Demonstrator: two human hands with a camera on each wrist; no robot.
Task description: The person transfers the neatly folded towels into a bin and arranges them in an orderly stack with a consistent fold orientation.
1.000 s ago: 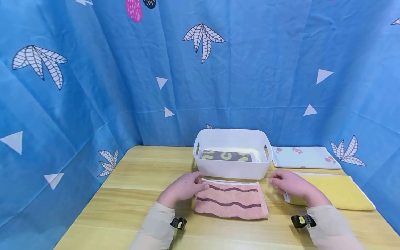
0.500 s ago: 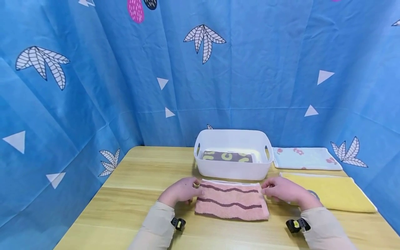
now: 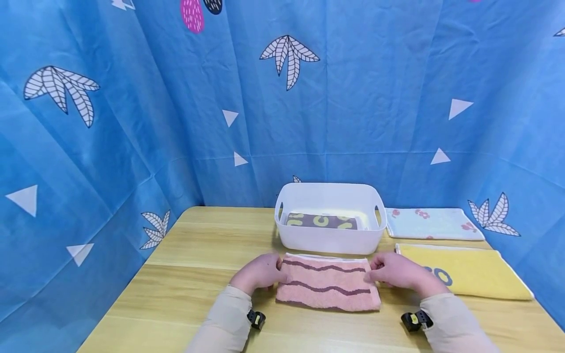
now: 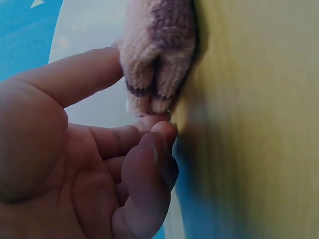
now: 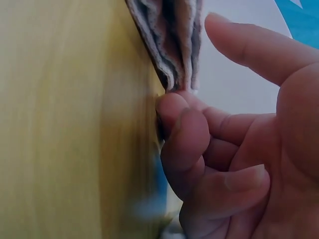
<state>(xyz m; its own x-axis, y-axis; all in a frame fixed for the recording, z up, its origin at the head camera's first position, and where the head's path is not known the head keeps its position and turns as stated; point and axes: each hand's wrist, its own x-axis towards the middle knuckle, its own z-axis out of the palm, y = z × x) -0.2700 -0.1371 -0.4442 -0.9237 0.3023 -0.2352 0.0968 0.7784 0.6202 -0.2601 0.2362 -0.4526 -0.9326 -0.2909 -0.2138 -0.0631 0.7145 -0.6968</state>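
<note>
A folded pink towel (image 3: 326,284) with wavy maroon stripes lies on the table, between my two hands. At its left edge is my left hand (image 3: 260,272), thumb on the towel's upper face and fingertips against the fold, lightly pinching it; the left wrist view shows the folded layers (image 4: 149,64). My right hand (image 3: 399,269) is at the right edge. Its curled fingertips (image 5: 174,107) touch the lower end of the layers, while the thumb stands slightly apart from the towel in the right wrist view. Just behind stands a white plastic basket (image 3: 331,242).
Inside the basket lies a folded grey towel (image 3: 322,221) with yellow-green shapes. To the right are a folded yellow towel (image 3: 476,272) and, behind it, a pale blue floral towel (image 3: 434,225). A blue patterned curtain (image 3: 366,108) surrounds the wooden table (image 3: 150,294).
My right hand has moved left from beside the yellow towel to the pink towel's right edge. My left hand has shifted slightly down along the left edge. The pink towel stays in place.
</note>
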